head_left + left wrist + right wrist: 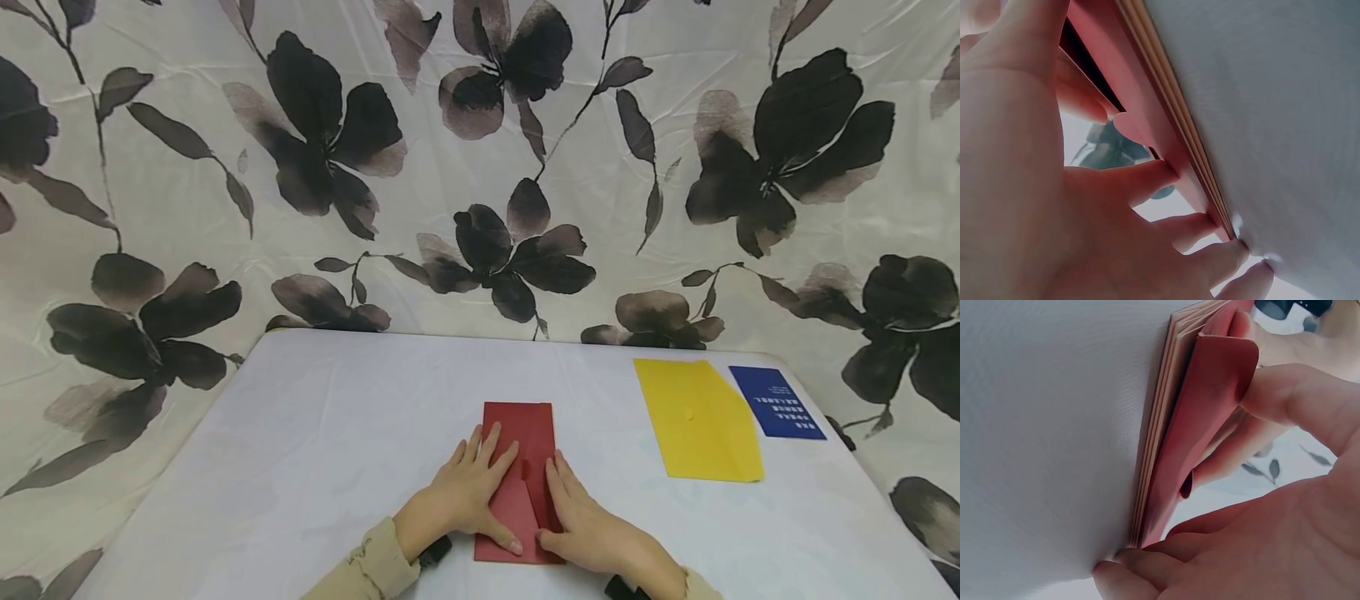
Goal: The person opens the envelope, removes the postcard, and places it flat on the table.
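A long red paper folder (521,425), with a flap and a small rounded tab, lies on the white table. Its edge shows several stacked layers in both wrist views, where the red cover (1141,81) sits uppermost. My left hand (467,492) rests on its left half, fingers spread, the thumb near the lower end. Along the right edge, my right hand (596,527) lies with nearly straight fingers touching the side. Its thumb presses on the cover's flap (1222,369). The left palm hides part of the folder.
To the right on the white table (337,417) lies a yellow envelope (697,425). A blue card (780,404) with white print is beside it, near the table's right edge. A flowered cloth (420,183) hangs behind the table.
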